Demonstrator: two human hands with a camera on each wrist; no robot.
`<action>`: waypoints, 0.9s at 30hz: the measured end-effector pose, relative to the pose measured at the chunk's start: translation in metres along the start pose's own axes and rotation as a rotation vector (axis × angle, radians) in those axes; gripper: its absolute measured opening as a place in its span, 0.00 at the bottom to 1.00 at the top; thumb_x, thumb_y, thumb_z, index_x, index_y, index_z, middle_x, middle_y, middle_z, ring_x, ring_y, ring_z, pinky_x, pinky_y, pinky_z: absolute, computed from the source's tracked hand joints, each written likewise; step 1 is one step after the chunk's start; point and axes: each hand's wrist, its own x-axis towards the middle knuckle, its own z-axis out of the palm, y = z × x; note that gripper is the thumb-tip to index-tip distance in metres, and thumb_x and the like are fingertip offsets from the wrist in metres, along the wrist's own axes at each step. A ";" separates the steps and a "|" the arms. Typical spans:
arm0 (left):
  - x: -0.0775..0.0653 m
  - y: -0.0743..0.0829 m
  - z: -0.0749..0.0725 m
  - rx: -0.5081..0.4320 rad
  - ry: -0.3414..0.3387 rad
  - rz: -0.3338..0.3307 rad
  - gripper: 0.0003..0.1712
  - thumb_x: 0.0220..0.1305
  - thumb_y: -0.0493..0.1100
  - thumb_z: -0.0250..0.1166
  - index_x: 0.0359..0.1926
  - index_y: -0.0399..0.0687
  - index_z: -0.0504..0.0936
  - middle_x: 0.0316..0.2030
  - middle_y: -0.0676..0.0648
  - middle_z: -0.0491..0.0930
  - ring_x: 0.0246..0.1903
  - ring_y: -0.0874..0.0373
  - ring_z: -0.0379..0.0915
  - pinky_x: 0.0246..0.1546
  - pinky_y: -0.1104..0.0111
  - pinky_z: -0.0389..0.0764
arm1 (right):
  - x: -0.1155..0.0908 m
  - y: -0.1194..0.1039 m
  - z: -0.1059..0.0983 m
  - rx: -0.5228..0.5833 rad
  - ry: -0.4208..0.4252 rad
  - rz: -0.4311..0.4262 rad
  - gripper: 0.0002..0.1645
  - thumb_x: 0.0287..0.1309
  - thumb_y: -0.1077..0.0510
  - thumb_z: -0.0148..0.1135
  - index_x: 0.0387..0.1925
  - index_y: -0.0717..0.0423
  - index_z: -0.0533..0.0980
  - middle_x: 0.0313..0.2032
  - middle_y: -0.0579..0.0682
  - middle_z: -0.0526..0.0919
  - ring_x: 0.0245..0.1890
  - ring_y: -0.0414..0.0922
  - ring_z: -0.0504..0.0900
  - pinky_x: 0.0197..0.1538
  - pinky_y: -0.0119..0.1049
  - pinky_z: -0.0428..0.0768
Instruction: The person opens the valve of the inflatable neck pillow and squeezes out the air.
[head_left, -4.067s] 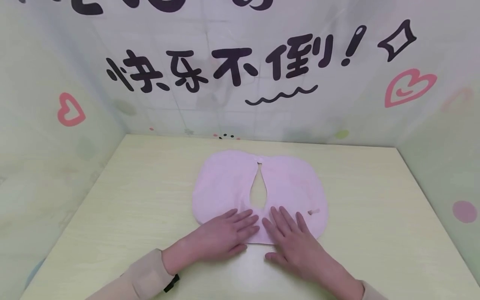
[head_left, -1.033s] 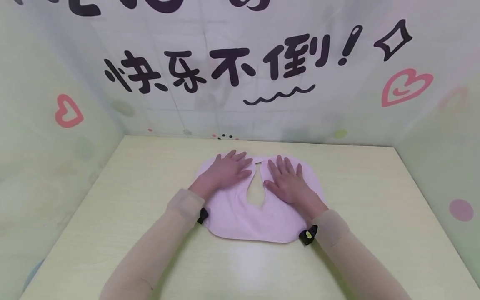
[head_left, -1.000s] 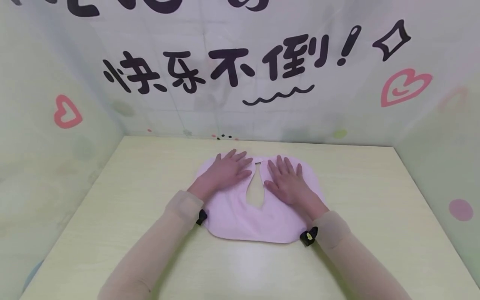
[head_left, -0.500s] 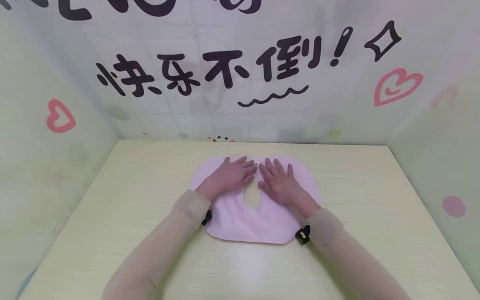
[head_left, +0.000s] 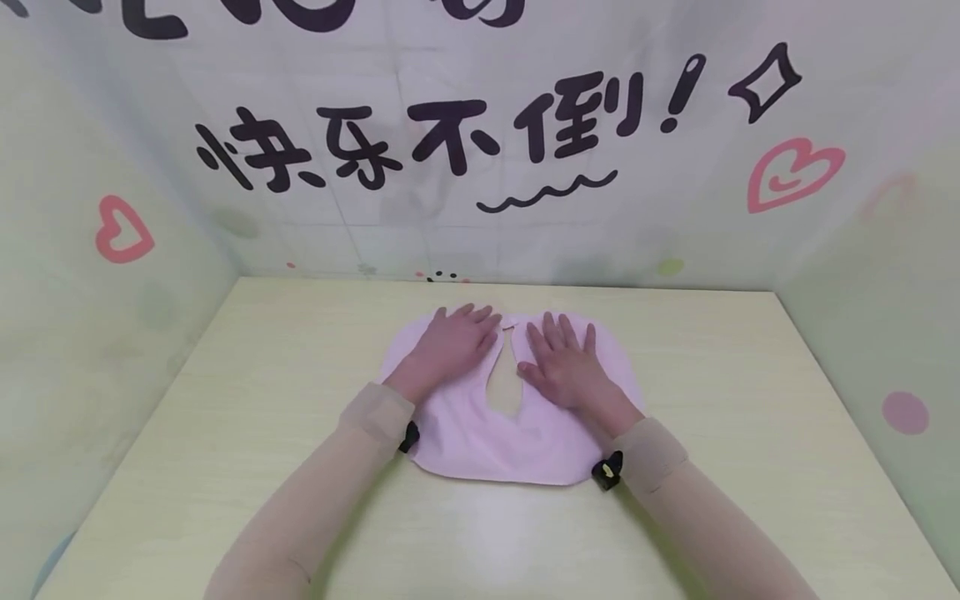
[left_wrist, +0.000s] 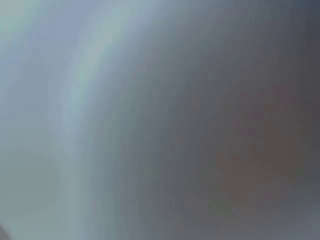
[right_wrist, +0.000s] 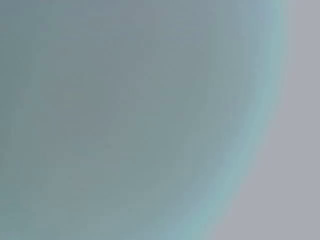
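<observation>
A pink cloth bib (head_left: 487, 450) lies flat on the table in the head view, with a teardrop-shaped neck opening in its middle and a small fastening at the narrow far end. My left hand (head_left: 453, 342) rests on the far left part of the bib, fingers extended beside the opening. On the far right part lies my right hand (head_left: 566, 362), palm down, fingers straight and a little spread. Neither hand grips the cloth. Shallow wrinkles run below the opening. Both wrist views are blurred, and no hand or cloth can be made out there.
The pale wooden table (head_left: 262, 367) reaches back to a printed wall sheet (head_left: 450, 242) with black lettering and pink hearts. Similar sheets close off the left and right sides. A black wrist device (head_left: 607, 471) sits at the right cuff, another at the left.
Both hands have moved from the bib's near edge to its far part. Since half a second ago they have parted slightly, the left going outward, uncovering the narrow end of the opening.
</observation>
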 end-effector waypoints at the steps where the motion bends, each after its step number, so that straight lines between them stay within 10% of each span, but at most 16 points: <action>1: -0.002 -0.001 0.000 0.000 0.040 -0.022 0.30 0.82 0.55 0.44 0.77 0.52 0.66 0.76 0.46 0.62 0.75 0.42 0.55 0.69 0.36 0.56 | -0.002 0.000 -0.001 -0.003 0.021 0.003 0.45 0.78 0.36 0.41 0.82 0.56 0.48 0.80 0.64 0.40 0.79 0.64 0.36 0.70 0.74 0.33; 6: -0.019 0.004 -0.003 -0.052 0.123 -0.086 0.32 0.80 0.57 0.50 0.77 0.50 0.66 0.76 0.42 0.61 0.75 0.37 0.53 0.67 0.33 0.59 | -0.019 0.001 -0.004 0.006 0.066 -0.008 0.46 0.77 0.37 0.46 0.81 0.58 0.48 0.80 0.65 0.41 0.79 0.64 0.37 0.71 0.74 0.34; 27: -0.031 0.009 0.015 -0.058 -0.042 -0.211 0.42 0.74 0.64 0.56 0.79 0.49 0.59 0.77 0.36 0.54 0.72 0.26 0.48 0.51 0.25 0.68 | -0.029 -0.001 0.014 0.053 -0.068 0.010 0.47 0.76 0.33 0.45 0.82 0.55 0.48 0.80 0.64 0.40 0.79 0.66 0.37 0.68 0.77 0.35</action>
